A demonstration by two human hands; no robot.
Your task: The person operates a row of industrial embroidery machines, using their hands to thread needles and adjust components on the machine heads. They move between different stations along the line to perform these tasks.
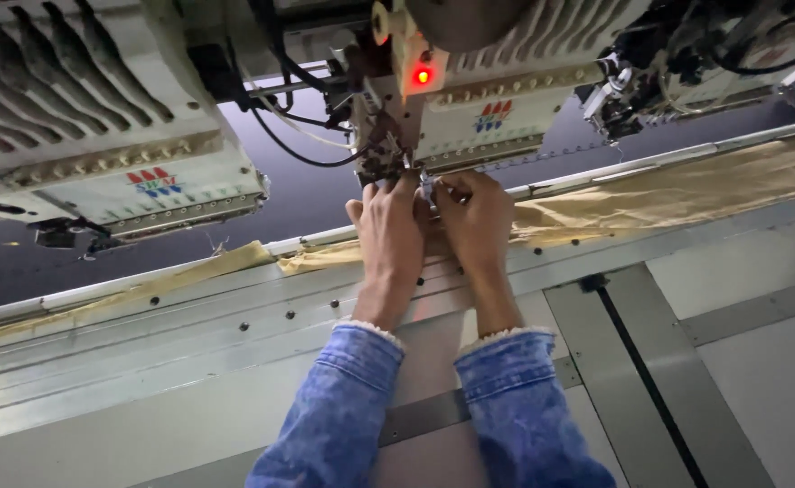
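Both hands are raised to the needle area [395,163] of the middle embroidery head [470,117], which hangs over the dark fabric [325,194].

The left hand [388,230] has its fingers bent and gathered, the fingertips pressed close under the needles. It seems to pinch something very small there, but what it holds is too small to tell. The right hand [477,221] is also mostly closed; its thumb and first fingers come together at a small pale piece [427,187], maybe thread or a little metal part, just beside the left fingertips. The two hands touch each other at the fingertips. Both wrists come out from blue denim sleeves [433,407] with frayed pale cuffs.

On the middle head, a red lamp [423,76] shines on a small cream-coloured box above the needles. Lower, on the white front plate, there is a small mark of red and blue strokes [494,116]. The left embroidery head [117,136] carries a similar red and blue mark [155,181] on its front plate.

A yellowish backing cloth [677,185] lies along the metal frame rail [235,289], under the hands and to the right of them.
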